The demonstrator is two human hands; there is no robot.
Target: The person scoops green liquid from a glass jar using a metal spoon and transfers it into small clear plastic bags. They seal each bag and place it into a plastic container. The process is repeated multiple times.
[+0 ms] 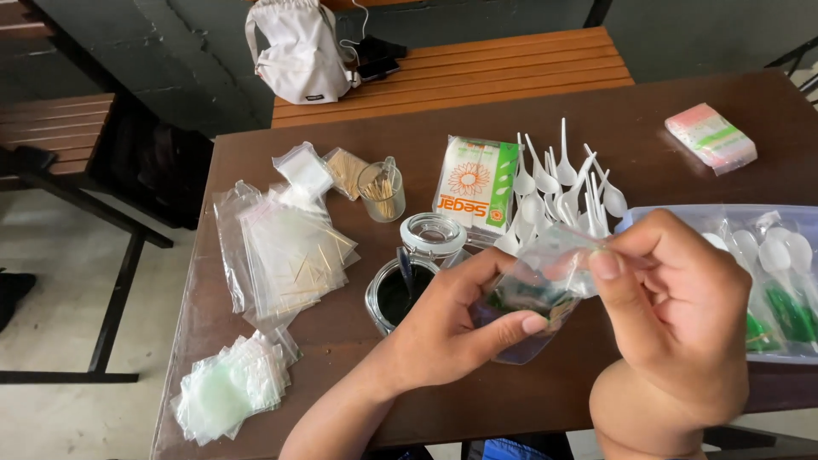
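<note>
We've got the small clear plastic zip bag pinched at its mouth by our right hand, while our left hand cups it above the brown table. A slip could spill its dark green contents beside the open glass jar.

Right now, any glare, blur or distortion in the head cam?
Head view: soft, even daylight with faint shadows; mild sheen on the clear bags and the small bag between left hand and right hand; hands slightly soft; table edge bows from wide-angle distortion.
</note>
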